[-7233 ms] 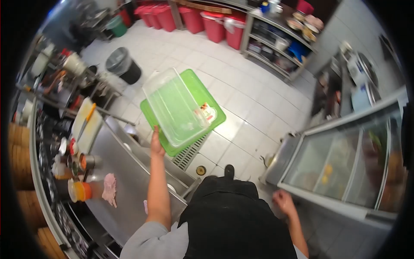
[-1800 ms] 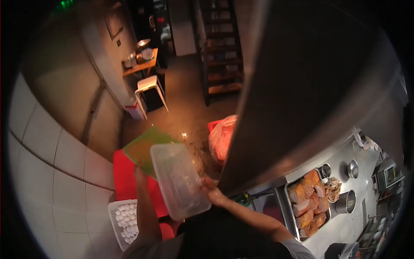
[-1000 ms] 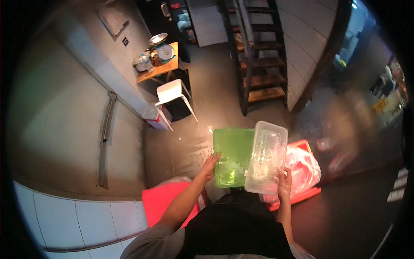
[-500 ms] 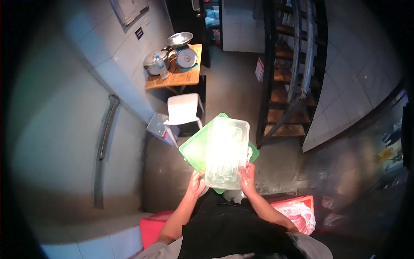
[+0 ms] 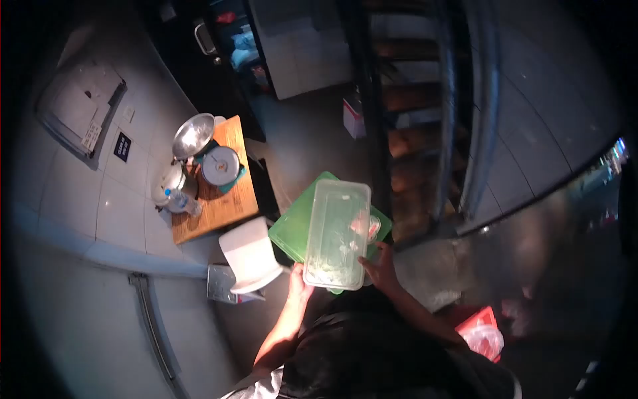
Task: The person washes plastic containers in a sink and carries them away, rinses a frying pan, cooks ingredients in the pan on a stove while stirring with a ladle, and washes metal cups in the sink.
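In front of my body I carry a clear plastic food container (image 5: 337,233) on top of a flat green plastic tray or lid (image 5: 296,223) turned at an angle beneath it. My left hand (image 5: 301,282) grips the near left edge of this stack, its fingertips partly hidden underneath. On the other side, my right hand (image 5: 380,269) is closed on the lower right edge, thumb towards the container. A small round, reddish-white thing (image 5: 374,228) shows at the green piece's right side; I cannot make out what it is.
Ahead left, a wooden table (image 5: 229,193) bears a dial scale (image 5: 220,166) with a metal pan, a metal pot (image 5: 169,186) and a water bottle (image 5: 183,203). A white chair (image 5: 249,256) stands before it. Stairs (image 5: 409,143) rise ahead right; a red crate (image 5: 475,322) is low right.
My view has swung left and moved nearer the table, which now appears larger and tilted. Both hands still hold the stacked container and green piece.
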